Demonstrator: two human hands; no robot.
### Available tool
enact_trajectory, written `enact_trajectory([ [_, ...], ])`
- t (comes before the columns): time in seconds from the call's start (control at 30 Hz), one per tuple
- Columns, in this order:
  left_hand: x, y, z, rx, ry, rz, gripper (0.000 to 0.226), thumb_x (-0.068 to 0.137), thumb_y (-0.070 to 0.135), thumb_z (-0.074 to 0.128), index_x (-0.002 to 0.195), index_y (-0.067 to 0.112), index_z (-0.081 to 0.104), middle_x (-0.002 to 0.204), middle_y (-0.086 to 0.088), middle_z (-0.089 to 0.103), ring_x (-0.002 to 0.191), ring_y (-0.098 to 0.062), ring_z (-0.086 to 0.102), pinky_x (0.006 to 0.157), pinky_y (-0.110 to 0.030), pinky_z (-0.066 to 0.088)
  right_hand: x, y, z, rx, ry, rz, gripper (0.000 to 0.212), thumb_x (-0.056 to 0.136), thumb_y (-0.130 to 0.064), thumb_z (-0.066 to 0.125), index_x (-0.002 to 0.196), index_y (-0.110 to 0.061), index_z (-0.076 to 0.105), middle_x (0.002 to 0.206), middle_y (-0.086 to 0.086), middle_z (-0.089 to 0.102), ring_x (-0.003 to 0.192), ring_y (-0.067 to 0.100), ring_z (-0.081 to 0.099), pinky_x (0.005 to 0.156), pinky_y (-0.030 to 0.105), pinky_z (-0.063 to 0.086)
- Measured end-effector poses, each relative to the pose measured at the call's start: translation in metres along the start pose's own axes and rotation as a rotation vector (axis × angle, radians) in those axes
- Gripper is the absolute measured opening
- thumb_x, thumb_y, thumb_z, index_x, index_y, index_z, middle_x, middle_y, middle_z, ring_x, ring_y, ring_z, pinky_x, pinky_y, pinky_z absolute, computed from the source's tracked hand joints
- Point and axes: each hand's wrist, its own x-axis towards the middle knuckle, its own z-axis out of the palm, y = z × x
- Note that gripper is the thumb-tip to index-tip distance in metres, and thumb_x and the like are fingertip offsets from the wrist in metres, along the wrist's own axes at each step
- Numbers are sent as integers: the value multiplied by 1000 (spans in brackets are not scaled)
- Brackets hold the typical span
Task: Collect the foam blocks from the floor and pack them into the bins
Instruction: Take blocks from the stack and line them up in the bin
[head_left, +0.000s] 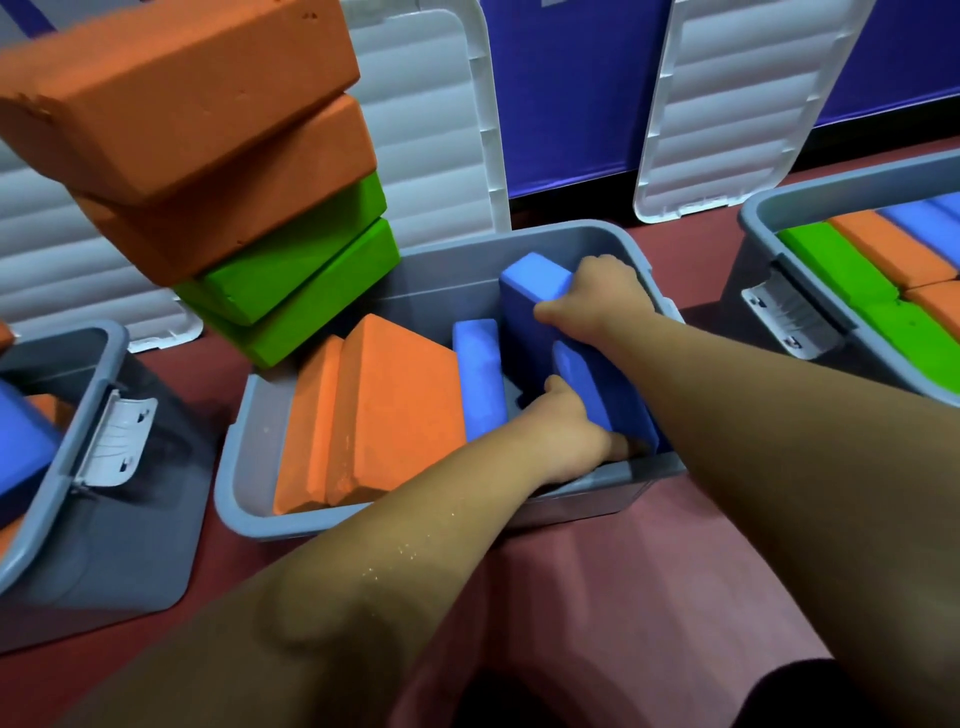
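The right hand (592, 296) and left hand (566, 426) grip an upright blue foam block (524, 332). A grey plastic bin (244, 467) surrounds both hands.

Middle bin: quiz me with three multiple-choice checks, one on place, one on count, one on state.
1. In the middle bin the orange blocks lie: A at the right; B at the left; C on a lid.
2. The stack beside it holds green blocks numbering: A none; B four; C two.
3. The right hand: A hangs open; B grips a blue block; C holds a lid.
1 B: they lean at its left side. 2 C: two sit under two orange ones. 3 B: fingers curl over the block's top.
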Motion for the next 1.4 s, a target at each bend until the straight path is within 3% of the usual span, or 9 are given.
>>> enact_trajectory([
  [0.17,-25,15,-16,61,-35,-55,110,64,57,84,153,23,30,132,-1,58,111,-25,61,93,-38,52,-7,-20,-11,131,303,-48,55,64,-58,66,91,-11,54,94,6,57,91,33,59,62,32,40],
  [0.3,-34,22,-20,214,-103,-65,26,99,33,64,115,13,60,110,-5,64,103,-27,60,82,-35,46,-2,-49,-44,352,420,163,78,58,-68,56,111,-11,58,112,7,61,102,34,60,83,46,55],
  [0.43,-30,23,-16,183,-87,-51,57,91,52,71,130,11,62,121,-9,66,106,-30,61,84,-36,47,-6,-40,-49,289,373,187,84,61,-68,56,119,-7,58,117,11,60,106,37,60,84,44,54],
  [0.63,-20,24,-6,186,-24,-51,70,98,64,55,134,4,62,129,-17,67,114,-36,64,81,-35,42,-6,-20,-62,304,360,175,71,71,-62,64,115,-7,58,111,9,61,89,29,55,68,35,41],
  [0.77,-17,28,-5,212,17,-70,78,96,69,52,138,3,57,133,-18,65,118,-37,63,87,-36,46,-9,-22,-66,291,423,148,70,71,-61,65,115,-8,55,115,9,58,97,31,56,72,38,45],
  [0.93,-11,33,0,291,48,-40,81,92,75,53,129,4,61,118,-14,69,105,-34,66,84,-37,51,-9,-27,-63,270,394,149,77,72,-63,63,124,-7,52,124,12,55,110,37,57,84,45,53],
  [1.07,-11,50,3,339,8,-42,88,89,83,45,117,2,64,92,-12,65,86,-28,60,68,-33,43,-8,-25,-64,274,382,146,76,74,-60,64,127,-8,48,124,12,55,112,38,57,84,44,51],
  [1.23,4,45,16,181,28,-44,75,92,66,62,135,4,60,135,-17,63,119,-33,63,83,-36,40,-11,-22,-67,258,389,57,66,73,-58,61,125,-19,50,117,7,57,101,32,57,77,38,46],
  [1.4,9,48,16,249,-10,-74,62,89,65,59,110,7,67,97,-9,64,84,-25,60,74,-32,45,-9,-15,-66,241,362,27,58,78,-57,62,128,-27,54,119,6,54,93,25,49,76,35,41],
])
